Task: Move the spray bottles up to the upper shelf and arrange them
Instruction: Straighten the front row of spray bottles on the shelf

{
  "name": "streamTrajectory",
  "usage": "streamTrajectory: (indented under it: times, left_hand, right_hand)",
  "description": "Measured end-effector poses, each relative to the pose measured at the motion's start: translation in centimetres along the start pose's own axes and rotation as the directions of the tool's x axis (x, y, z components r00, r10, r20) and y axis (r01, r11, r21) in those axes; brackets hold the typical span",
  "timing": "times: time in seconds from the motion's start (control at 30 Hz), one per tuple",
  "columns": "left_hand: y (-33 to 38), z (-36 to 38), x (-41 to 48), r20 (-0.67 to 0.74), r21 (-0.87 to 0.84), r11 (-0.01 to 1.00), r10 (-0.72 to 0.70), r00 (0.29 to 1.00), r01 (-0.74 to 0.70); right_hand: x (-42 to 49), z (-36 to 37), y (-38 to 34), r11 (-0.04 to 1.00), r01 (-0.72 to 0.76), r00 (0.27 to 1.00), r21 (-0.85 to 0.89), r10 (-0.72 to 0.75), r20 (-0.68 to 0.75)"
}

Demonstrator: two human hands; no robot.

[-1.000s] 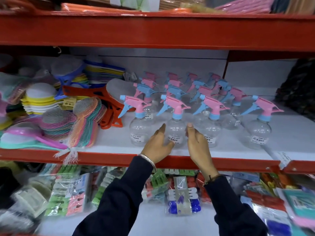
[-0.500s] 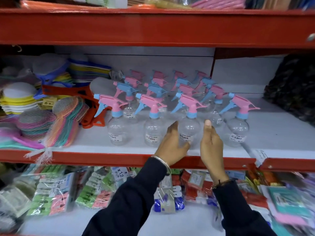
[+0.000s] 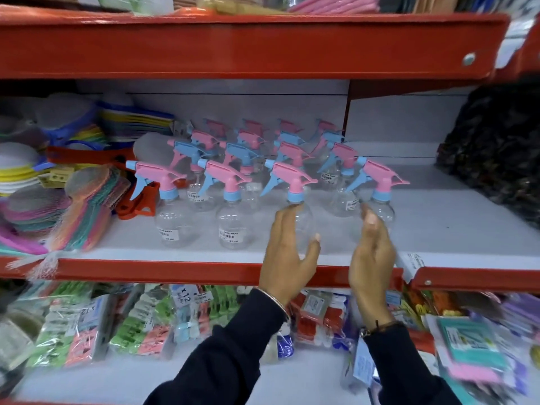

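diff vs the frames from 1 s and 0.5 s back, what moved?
Both hands worked rightward along the front row of spray bottles. The left hand now sits at the third bottle; the right hand has spread away to the fourth bottle. Neither hand is closed on a bottle. The front row stands in the same order on the shelf, though the camera shifted.

Clear bottles (image 3: pixel 237 226) are topped with pink-and-blue sprayers (image 3: pixel 292 178); the shelf (image 3: pixel 438 223) is white, edged in red; sleeves (image 3: pixel 233 361) are black.
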State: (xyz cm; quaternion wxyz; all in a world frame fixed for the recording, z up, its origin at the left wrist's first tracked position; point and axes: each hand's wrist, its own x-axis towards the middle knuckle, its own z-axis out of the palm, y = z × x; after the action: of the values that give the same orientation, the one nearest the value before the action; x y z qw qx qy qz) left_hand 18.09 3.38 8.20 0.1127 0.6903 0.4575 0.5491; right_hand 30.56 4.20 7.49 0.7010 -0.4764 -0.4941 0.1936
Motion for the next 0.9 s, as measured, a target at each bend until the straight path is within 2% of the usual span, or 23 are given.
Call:
streamTrajectory:
  times: [0.07, 0.13, 0.23, 0.37, 0.47, 0.67, 0.9]
  left_hand:
    - [0.7, 1.9, -0.1, 0.102, -0.068, 0.998, 0.023, 0.994, -0.016]
    - [1.0, 3.9, 0.6, 0.258, -0.093, 0.994, -0.037, 0.965, 0.063]
    - [1.8, 6.3, 2.9, 0.465, -0.072, 0.970, -0.172, 0.868, 0.231]
    - [2.3, 7.5, 5.2, 0.596, -0.041, 0.939, -0.252, 0.762, 0.343]
    - [1.8, 7.3, 4.7, 0.626, -0.056, 0.912, -0.285, 0.726, 0.406]
    - [0.8, 5.8, 3.4, 0.559, 0.012, 0.927, -0.316, 0.766, 0.374]
    - [1.4, 5.1, 2.8, 0.526, 0.074, 0.929, -0.346, 0.777, 0.364]
  right_hand:
    - [0.7, -1.8, 0.6, 0.999, 0.018, 0.997, -0.028, -0.021, -0.081]
    - [1.7, -3.3, 0.9, 0.998, -0.024, 0.996, -0.063, 0.018, -0.088]
    - [3.4, -4.5, 1.2, 0.987, -0.116, 0.993, -0.108, 0.116, -0.007]
    - [4.8, -5.2, 1.7, 0.971, -0.184, 0.976, -0.152, 0.199, 0.086]
    - [5.2, -5.4, 2.0, 0.969, -0.235, 0.958, -0.073, 0.244, 0.149]
    - [5.7, -5.0, 1.9, 0.960, -0.274, 0.926, -0.062, 0.281, 0.253]
    - [5.0, -4.6, 1.1, 0.972, -0.218, 0.942, -0.089, 0.233, 0.242]
